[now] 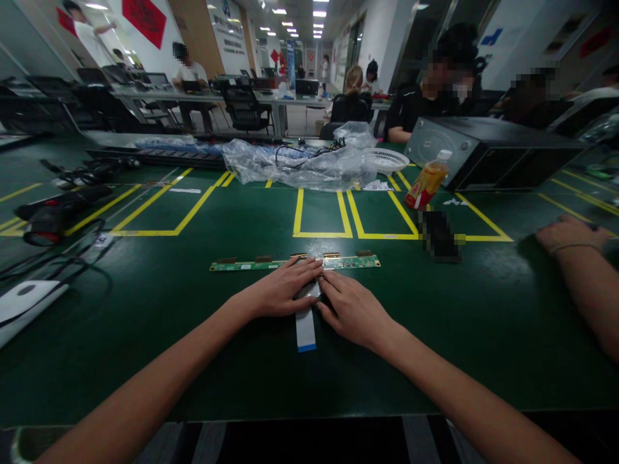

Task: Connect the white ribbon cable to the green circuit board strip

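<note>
A long, narrow green circuit board lies across the table in front of me, with brown-gold tabs along its far edge. From its near side a white flat ribbon cable runs toward me, ending in a blue strip. My left hand rests with fingers stretched out over the middle of the board, its thumb across the cable. My right hand is closed at the cable's right side, fingertips touching it where it meets the board. The fingers hide the joint between cable and board.
Yellow tape marks rectangles on the green table. Behind lie clear plastic wrap, a white basket and a black case. A bottle and dark phone-like object are right, near another person's arm. Cables lie left.
</note>
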`<state>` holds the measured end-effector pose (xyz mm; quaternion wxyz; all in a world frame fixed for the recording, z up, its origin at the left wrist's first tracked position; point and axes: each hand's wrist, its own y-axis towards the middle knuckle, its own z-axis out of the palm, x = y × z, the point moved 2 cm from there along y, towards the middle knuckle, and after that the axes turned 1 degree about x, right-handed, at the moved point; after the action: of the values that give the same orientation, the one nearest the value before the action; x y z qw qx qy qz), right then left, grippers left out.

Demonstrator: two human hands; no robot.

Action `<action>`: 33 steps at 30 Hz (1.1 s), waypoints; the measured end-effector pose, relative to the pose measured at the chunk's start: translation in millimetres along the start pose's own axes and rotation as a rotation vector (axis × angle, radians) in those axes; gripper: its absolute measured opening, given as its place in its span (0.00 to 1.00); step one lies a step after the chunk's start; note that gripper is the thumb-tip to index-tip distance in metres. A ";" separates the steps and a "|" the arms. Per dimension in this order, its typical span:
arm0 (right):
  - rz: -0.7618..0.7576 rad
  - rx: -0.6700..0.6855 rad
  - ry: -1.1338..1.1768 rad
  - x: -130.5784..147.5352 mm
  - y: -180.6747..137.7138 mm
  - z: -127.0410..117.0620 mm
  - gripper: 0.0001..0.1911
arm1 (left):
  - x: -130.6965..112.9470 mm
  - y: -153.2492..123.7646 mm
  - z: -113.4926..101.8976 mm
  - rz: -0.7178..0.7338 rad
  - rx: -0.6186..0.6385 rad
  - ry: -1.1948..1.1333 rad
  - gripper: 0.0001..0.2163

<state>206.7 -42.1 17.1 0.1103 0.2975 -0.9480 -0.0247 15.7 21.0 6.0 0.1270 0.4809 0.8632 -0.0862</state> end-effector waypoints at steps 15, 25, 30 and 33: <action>0.186 -0.034 -0.138 18.6 0.0 5.4 0.28 | -2.2 1.1 -5.7 0.013 0.012 -0.036 0.30; 0.165 -0.018 -0.101 12.8 -1.1 8.9 0.28 | 1.0 1.2 -5.7 0.044 0.005 -0.030 0.29; 0.128 -0.081 -0.039 4.5 3.8 -2.6 0.19 | -1.3 3.3 -2.0 0.015 -0.065 0.060 0.26; 0.130 -0.122 0.083 -10.9 7.3 -11.1 0.16 | -7.1 4.2 1.9 0.056 -0.060 0.099 0.25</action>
<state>213.8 -29.7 26.7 0.1689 0.2288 -0.9567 -0.0627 23.1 16.9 6.2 0.1012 0.5047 0.8567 -0.0327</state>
